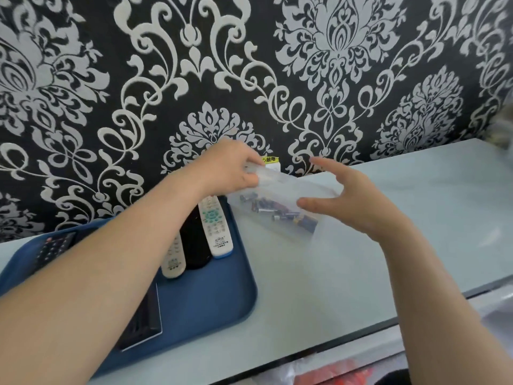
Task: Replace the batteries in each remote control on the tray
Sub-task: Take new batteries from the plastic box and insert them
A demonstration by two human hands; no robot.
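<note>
A blue tray (211,295) lies on the pale table at the left. On it lie several remotes: a white one with green buttons (215,229), a black one (195,245), another white one (173,259), and a dark one (54,247) at the far left. A further dark remote (145,320) shows under my left forearm. A clear plastic bag (280,190) with several batteries (277,211) hangs just right of the tray. My left hand (230,168) pinches the bag's top edge. My right hand (347,201) is beside the bag with fingers spread, touching its right side.
The pale table top (416,218) runs along a black-and-white patterned wall. A small yellow label (270,160) sits on the wall behind the bag. Below the table's front edge lie clear plastic and something red (333,376).
</note>
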